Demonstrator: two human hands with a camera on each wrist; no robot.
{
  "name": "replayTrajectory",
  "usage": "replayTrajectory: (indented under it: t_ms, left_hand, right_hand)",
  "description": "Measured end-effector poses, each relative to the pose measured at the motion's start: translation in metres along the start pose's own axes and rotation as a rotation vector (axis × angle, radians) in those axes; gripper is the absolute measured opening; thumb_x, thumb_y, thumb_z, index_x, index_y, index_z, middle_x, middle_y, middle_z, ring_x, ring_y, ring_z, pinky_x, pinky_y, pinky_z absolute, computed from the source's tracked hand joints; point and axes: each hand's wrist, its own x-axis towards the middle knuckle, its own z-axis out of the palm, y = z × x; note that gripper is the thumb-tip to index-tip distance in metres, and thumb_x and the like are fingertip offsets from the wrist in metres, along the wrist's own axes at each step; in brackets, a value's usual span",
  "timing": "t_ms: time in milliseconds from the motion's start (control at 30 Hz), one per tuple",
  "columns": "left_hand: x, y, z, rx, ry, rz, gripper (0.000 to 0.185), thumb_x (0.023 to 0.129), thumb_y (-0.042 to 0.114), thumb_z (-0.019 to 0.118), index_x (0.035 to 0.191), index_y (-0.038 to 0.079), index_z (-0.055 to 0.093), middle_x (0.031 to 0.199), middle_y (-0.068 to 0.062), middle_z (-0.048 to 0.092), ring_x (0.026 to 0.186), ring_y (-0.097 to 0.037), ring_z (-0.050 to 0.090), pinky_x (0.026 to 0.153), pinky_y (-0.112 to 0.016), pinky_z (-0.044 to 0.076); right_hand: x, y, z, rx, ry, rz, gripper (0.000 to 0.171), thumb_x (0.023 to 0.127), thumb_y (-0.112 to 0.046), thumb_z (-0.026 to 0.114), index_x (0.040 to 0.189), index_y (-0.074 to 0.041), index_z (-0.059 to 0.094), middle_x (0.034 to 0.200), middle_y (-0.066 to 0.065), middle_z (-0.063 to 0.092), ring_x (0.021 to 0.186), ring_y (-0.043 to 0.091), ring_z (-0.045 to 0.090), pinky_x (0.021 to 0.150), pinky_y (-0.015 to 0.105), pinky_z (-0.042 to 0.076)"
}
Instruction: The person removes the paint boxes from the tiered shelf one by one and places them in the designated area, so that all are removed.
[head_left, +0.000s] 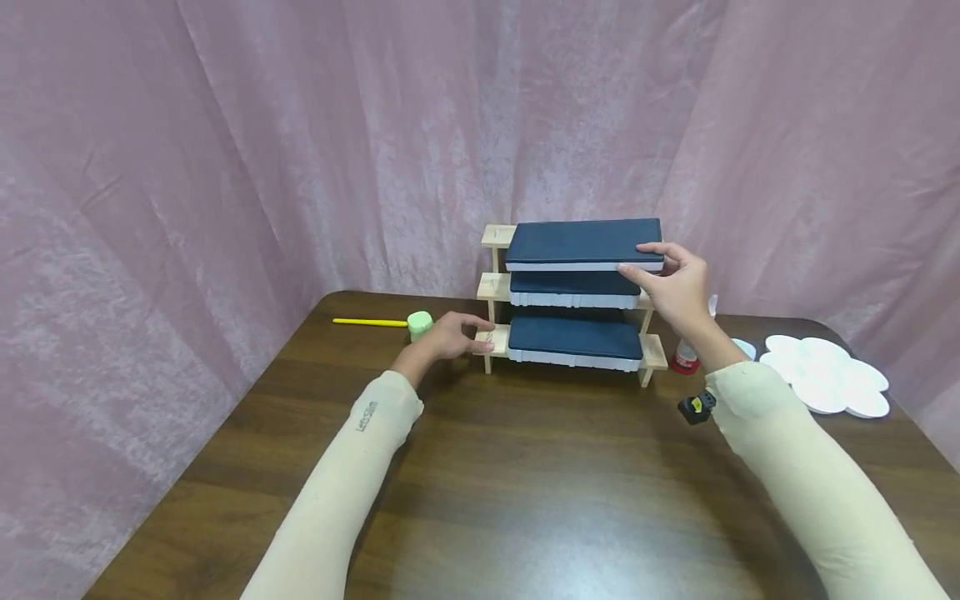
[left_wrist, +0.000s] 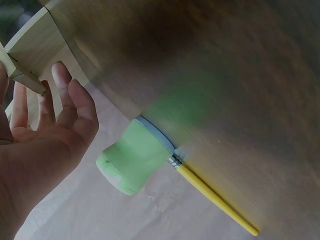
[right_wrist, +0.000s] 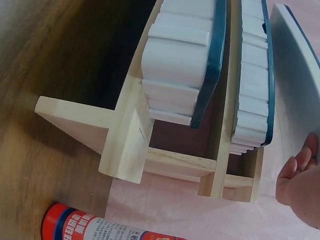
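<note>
A three-step wooden rack (head_left: 491, 287) stood on the dark wooden table (head_left: 525, 467), toward its far edge and in front of a pink curtain (head_left: 225, 167). Each step carried a dark blue box with a white underside. The bottom box (head_left: 575, 340) and the middle box (head_left: 573, 286) lay flat on their steps.

The right hand (head_left: 671, 287) gripped the right end of the top box (head_left: 583, 242), thumb against the white front edge and fingers curled over the blue top. In the right wrist view only the fingertips (right_wrist: 300, 165) showed against the box's pale face (right_wrist: 292, 75); whether the box rested fully on the top step could not be told.

The left hand (head_left: 450, 333) lay at the left end of the rack's bottom step, fingers relaxed and fairly straight, holding nothing. The left wrist view showed the fingertips (left_wrist: 62, 80) touching the end of a wooden slat (left_wrist: 25, 75).

Just left of that hand stood a small green cap-shaped piece (head_left: 420, 323) with a thin yellow stick (head_left: 369, 322) running off to the left; the two met at a metal band, seen in the left wrist view.

To the right of the rack lay a red-capped tube (head_left: 684, 357) with a printed label, near the rack's right foot. Further right sat a cluster of white round pads (head_left: 825, 383). A small black and yellow device (head_left: 697, 407) was at the right wrist, over the beige sleeve (head_left: 810, 475).
</note>
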Motion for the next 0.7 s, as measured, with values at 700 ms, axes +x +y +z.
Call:
replayTrajectory:
  t_ms: [700]
  left_hand:
    - [0.004, -0.001, 0.001, 0.016, 0.003, 0.037, 0.046, 0.084, 0.030, 0.081, 0.127, 0.019, 0.070, 0.139, -0.011, 0.058, 0.129, -0.030, 0.048, 0.108, -0.045, 0.038]
  right_hand:
    - [-0.016, 0.000, -0.008, 0.121, 0.038, -0.087, 0.037, 0.078, 0.001, 0.081, 0.111, 0.011, 0.066, 0.064, -0.003, 0.061, 0.061, 0.000, 0.061, 0.056, 0.014, 0.047]
